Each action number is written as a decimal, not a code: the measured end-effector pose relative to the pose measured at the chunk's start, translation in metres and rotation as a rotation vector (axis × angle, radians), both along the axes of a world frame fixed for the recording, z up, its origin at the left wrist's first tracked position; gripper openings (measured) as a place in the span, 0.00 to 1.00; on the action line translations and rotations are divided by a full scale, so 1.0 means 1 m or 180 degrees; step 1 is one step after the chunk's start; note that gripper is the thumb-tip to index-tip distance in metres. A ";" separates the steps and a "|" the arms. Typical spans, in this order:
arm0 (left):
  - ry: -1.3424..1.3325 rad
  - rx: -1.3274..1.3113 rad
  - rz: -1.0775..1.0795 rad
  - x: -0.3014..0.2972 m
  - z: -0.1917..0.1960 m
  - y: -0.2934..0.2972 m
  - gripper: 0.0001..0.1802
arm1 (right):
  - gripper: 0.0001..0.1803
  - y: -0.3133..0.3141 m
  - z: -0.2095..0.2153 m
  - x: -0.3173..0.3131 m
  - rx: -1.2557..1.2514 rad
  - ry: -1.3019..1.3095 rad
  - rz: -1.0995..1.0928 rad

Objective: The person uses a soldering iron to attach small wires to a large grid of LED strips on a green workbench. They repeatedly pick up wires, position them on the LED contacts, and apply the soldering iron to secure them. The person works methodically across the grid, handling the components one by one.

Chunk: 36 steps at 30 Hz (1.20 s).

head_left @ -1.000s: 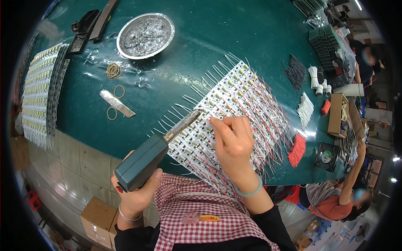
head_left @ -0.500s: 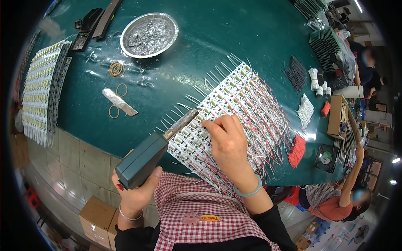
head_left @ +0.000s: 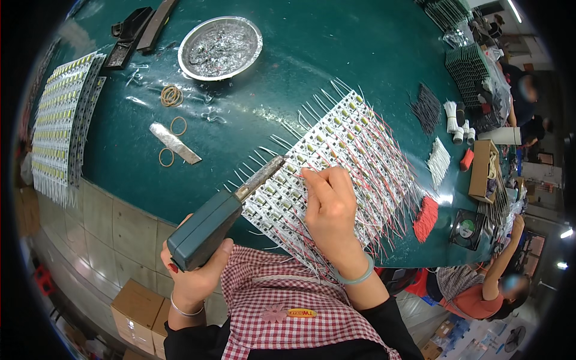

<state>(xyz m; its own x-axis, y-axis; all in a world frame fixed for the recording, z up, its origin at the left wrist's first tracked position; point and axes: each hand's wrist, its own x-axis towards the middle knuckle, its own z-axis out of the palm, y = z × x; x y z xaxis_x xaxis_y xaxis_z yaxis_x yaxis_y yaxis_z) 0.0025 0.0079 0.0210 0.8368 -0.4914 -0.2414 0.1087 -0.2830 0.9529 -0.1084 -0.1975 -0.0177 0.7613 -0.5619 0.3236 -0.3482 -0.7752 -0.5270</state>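
A white circuit-board panel (head_left: 336, 146) trailing red and white wires lies at the green tabletop's (head_left: 312, 54) near edge. The person's left hand (head_left: 203, 273) grips a dark-green, metal-tipped tool (head_left: 207, 228); the right hand (head_left: 331, 210) is pinched closed over the panel, any wire within indistinct. A yellow oval badge (head_left: 302, 312) bears lettering. Tabletop stretches between panel and round silver bowl (head_left: 255, 48).

Noted lying aslant on green table (head_left: 348, 51): white circuit-board panel (head_left: 342, 141), yellowish components (head_left: 310, 147) in rows, red and white wires (head_left: 384, 174) attached. Held sloping, metal tip (head_left: 280, 161) at panel's upper-left edge: dark green tool (head_left: 207, 229).
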 end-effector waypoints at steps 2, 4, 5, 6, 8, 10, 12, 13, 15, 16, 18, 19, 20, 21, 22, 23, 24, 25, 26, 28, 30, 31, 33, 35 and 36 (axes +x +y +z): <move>0.0043 0.0063 -0.0020 0.000 0.001 0.001 0.21 | 0.14 -0.002 0.001 -0.001 0.0049 -0.0002 0.0039; -0.0029 0.0038 -0.0029 0.000 -0.001 0.002 0.21 | 0.14 -0.002 0.002 -0.002 0.0043 -0.0126 0.0022; -0.0065 0.0026 -0.0033 0.000 -0.002 0.003 0.21 | 0.15 -0.001 0.002 -0.002 0.0041 -0.0188 0.0013; -0.0134 -0.0028 -0.0034 -0.001 -0.003 0.003 0.21 | 0.15 -0.001 0.002 -0.002 0.0010 -0.0278 -0.0006; -0.0273 -0.0136 -0.0037 -0.001 -0.004 0.001 0.20 | 0.16 0.001 0.002 -0.002 -0.0052 -0.0458 -0.0045; -0.0238 -0.0079 -0.0099 0.000 -0.001 0.000 0.20 | 0.16 0.002 0.003 -0.002 -0.0083 -0.0418 -0.0028; -0.0334 -0.0083 -0.0201 0.001 -0.001 -0.001 0.19 | 0.16 0.002 0.002 -0.002 -0.0080 -0.0405 -0.0022; -0.0448 -0.0116 -0.0273 0.001 -0.003 -0.002 0.19 | 0.16 0.002 -0.001 -0.002 -0.0062 -0.0412 -0.0025; -0.0609 -0.0115 -0.0391 0.001 -0.004 -0.003 0.18 | 0.15 0.002 -0.003 -0.002 -0.0032 -0.0406 -0.0046; -0.0656 -0.0082 -0.0437 0.001 -0.004 -0.003 0.17 | 0.15 0.003 -0.003 -0.003 -0.0021 -0.0395 -0.0066; -0.0684 -0.0080 -0.0465 0.000 -0.005 -0.004 0.16 | 0.15 0.003 -0.004 -0.003 -0.0014 -0.0388 -0.0102; -0.0665 -0.0111 -0.0447 -0.001 -0.007 -0.005 0.15 | 0.14 0.003 -0.004 -0.003 -0.0017 -0.0392 -0.0119; -0.0646 -0.0143 -0.0429 -0.002 -0.008 -0.005 0.15 | 0.14 0.003 -0.004 -0.003 -0.0021 -0.0397 -0.0137; -0.0722 -0.0136 -0.0464 -0.001 -0.007 -0.006 0.15 | 0.14 0.003 -0.004 -0.003 -0.0004 -0.0396 -0.0138; -0.0798 -0.0129 -0.0498 0.000 -0.005 -0.008 0.15 | 0.14 0.003 -0.003 -0.002 0.0012 -0.0395 -0.0139; -0.0874 -0.0122 -0.0533 0.001 -0.004 -0.009 0.14 | 0.14 0.003 -0.003 -0.002 0.0028 -0.0394 -0.0139; -0.0873 -0.0140 -0.0531 0.000 -0.004 -0.010 0.14 | 0.14 0.003 -0.003 -0.002 0.0020 -0.0378 -0.0146; -0.0873 -0.0157 -0.0528 0.000 -0.005 -0.011 0.14 | 0.14 0.003 -0.003 -0.002 0.0013 -0.0362 -0.0153; -0.0873 -0.0174 -0.0526 0.000 -0.005 -0.012 0.14 | 0.14 0.003 -0.003 -0.002 0.0006 -0.0346 -0.0160; -0.0931 -0.0200 -0.0545 -0.001 -0.008 -0.013 0.13 | 0.13 0.004 -0.003 -0.002 0.0005 -0.0320 -0.0177; -0.0990 -0.0167 -0.0585 0.000 -0.009 -0.013 0.13 | 0.12 0.004 -0.004 -0.001 -0.0014 -0.0303 -0.0185; -0.1020 -0.0120 -0.0614 0.000 -0.008 -0.013 0.13 | 0.12 0.004 -0.004 -0.001 -0.0032 -0.0298 -0.0185; -0.1066 -0.0066 -0.0649 0.000 -0.006 -0.013 0.13 | 0.12 0.004 -0.004 -0.001 -0.0066 -0.0283 -0.0185; -0.1095 -0.0049 -0.0659 0.000 -0.006 -0.013 0.13 | 0.12 0.004 -0.004 -0.001 -0.0097 -0.0260 -0.0185; -0.1099 -0.0050 -0.0649 -0.001 -0.006 -0.013 0.13 | 0.11 0.004 -0.004 -0.001 -0.0134 -0.0253 -0.0177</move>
